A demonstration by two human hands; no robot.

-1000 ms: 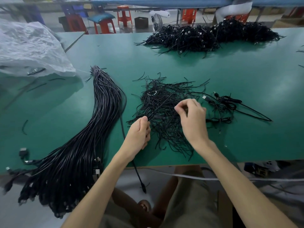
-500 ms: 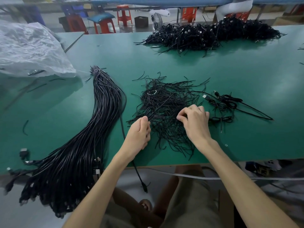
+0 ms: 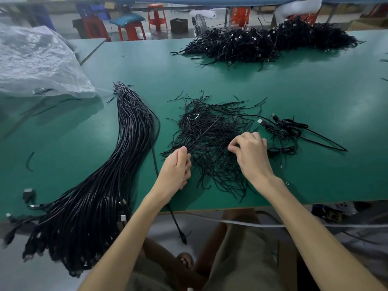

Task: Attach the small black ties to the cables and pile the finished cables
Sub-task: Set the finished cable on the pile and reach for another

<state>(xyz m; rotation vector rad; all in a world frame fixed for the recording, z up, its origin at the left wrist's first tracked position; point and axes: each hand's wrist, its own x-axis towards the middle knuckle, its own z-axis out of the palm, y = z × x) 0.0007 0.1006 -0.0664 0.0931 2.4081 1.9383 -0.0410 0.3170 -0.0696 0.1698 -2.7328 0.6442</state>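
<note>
your left hand (image 3: 175, 171) is gripping a cable (image 3: 174, 219) whose plug end is dangling off the near edge of the table (image 3: 315, 97), where it is risking a snag on your knee. your right hand (image 3: 249, 156) is pinching into the heap of small black ties (image 3: 210, 127) at the table's middle, so several tangled ties are likely lifting together. your fingertips are hiding how many are caught. the finished pile (image 3: 268, 45) is lying far right.

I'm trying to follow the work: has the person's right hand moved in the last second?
Yes. The right hand has slid slightly toward the near table edge, away from the silver plug, its fingers low in the ties.
</note>
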